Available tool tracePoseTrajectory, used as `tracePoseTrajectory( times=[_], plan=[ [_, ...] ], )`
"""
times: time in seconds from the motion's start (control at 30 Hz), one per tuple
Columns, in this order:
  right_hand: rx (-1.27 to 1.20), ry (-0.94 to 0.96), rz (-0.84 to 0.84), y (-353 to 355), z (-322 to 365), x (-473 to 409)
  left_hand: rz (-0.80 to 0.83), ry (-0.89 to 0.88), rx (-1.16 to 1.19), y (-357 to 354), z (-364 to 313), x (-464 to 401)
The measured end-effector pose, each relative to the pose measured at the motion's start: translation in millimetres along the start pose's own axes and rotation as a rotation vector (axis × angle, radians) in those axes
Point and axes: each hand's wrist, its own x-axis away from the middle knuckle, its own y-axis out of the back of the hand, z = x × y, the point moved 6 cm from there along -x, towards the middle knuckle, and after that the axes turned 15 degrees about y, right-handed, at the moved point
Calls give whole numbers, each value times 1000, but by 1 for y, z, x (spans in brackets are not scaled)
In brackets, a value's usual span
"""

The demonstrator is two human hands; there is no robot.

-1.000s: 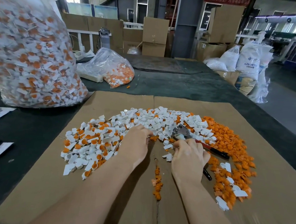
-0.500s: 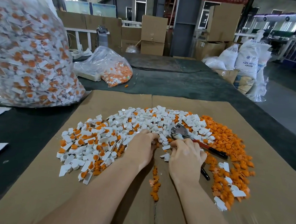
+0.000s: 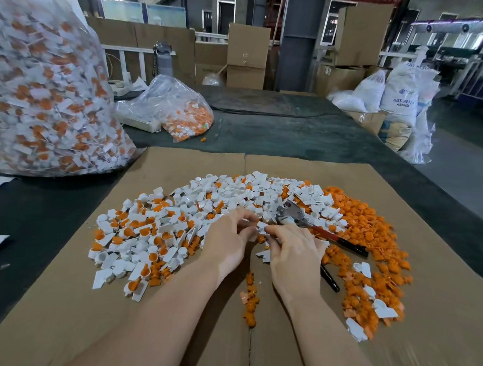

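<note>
A flat cardboard sheet (image 3: 166, 334) carries a wide heap of small white plastic parts (image 3: 193, 208), many with orange inserts. To the right lies a pile of loose orange pieces (image 3: 373, 249). My left hand (image 3: 227, 239) and my right hand (image 3: 295, 252) meet at the heap's near edge, and their fingertips together pinch one small white part (image 3: 261, 225). Pliers (image 3: 298, 216) with red-and-black handles lie just beyond my right hand, jaws on the white parts. A short row of orange pieces (image 3: 250, 300) lies between my forearms.
A large clear bag (image 3: 41, 88) of white-and-orange parts stands at the left. A smaller clear bag (image 3: 176, 112) lies further back on the dark table (image 3: 280, 140). Cardboard boxes (image 3: 246, 54) and white sacks (image 3: 401, 91) stand behind and to the right.
Both hands moved slightly forward and closer together; the fingertips now meet on one white part. The view shifted a little.
</note>
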Motion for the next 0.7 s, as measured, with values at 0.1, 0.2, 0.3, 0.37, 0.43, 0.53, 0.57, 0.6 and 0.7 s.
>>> tracePoseTrajectory(
  times=[0.1,0.2,0.3,0.37,0.43,0.53,0.57,0.6,0.7],
  plan=[
    [-2,-15,-9,1,-1,1,-36,-11,-109,0,3,-2],
    [15,-55,-28,2,-5,1,-51,10,-161,-1,5,-3],
    [25,-72,-39,3,-6,2,-96,-7,-164,-1,3,-4],
    [31,-73,-34,2,-6,2,-116,-26,-220,-3,0,-4],
    [26,-75,-33,3,-6,2,-115,-39,-312,-8,-3,-4],
    [15,-67,-31,3,-5,1,-116,-34,-375,-12,-7,-5],
    [14,-61,-34,3,-5,1,-118,-31,-377,-13,-7,-5],
    [14,-55,-39,3,-4,1,-118,-29,-374,-13,-7,-5],
    [-6,-38,-51,4,-2,2,-122,-24,-354,-13,-7,-4]
  ],
)
